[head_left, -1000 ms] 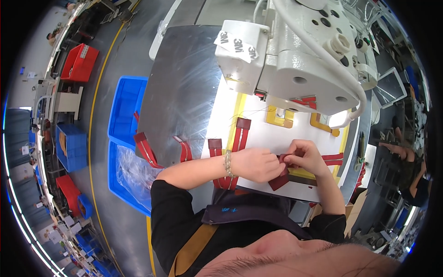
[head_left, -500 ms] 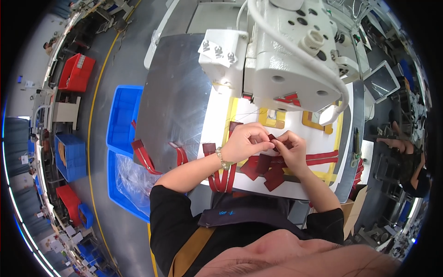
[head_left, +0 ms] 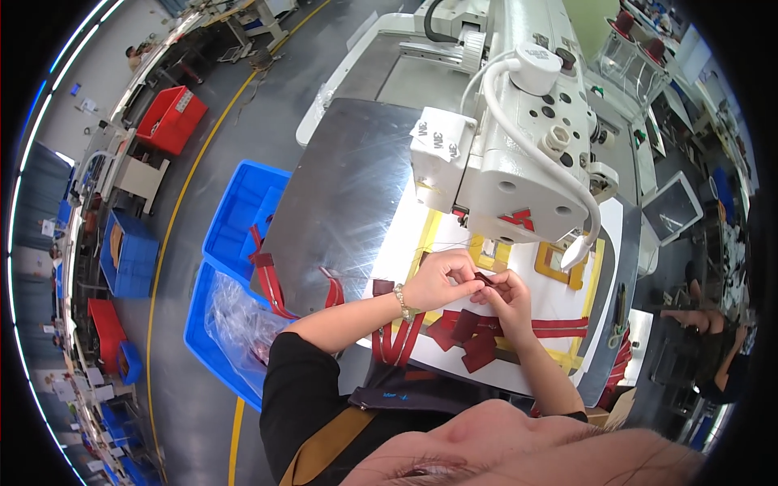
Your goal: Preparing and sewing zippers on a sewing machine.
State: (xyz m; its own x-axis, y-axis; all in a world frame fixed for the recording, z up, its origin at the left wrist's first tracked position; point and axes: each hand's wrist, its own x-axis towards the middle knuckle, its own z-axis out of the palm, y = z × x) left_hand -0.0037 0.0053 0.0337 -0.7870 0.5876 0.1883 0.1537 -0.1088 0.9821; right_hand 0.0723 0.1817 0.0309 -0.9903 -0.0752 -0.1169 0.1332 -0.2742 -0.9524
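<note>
A small dark red fabric piece [head_left: 484, 279] is pinched between my two hands, in front of the sewing machine. Thumb and fingertips of my left hand [head_left: 442, 280], which wears a beaded bracelet, close on its left side. My right hand [head_left: 510, 303] grips the other side with thumb and fingers. Several loose dark red fabric pieces [head_left: 478, 351] lie below my right hand, partly over a red zipper [head_left: 559, 327] stretching right along the white work surface. More red zippers [head_left: 399, 343] hang at the near edge, partly behind my left forearm.
The white sewing machine head [head_left: 519, 174] overhangs the work area just beyond my hands. Yellow frames [head_left: 559, 266] lie under it. Left, red zippers [head_left: 272, 283] drape over the metal table edge [head_left: 324, 186] beside blue bins [head_left: 231, 219]. Scissors [head_left: 617, 334] lie at the right edge.
The whole view has shifted and turned, so machine and table appear lower and further right. Both hands still hold the fabric piece together, with only slight finger movement.
</note>
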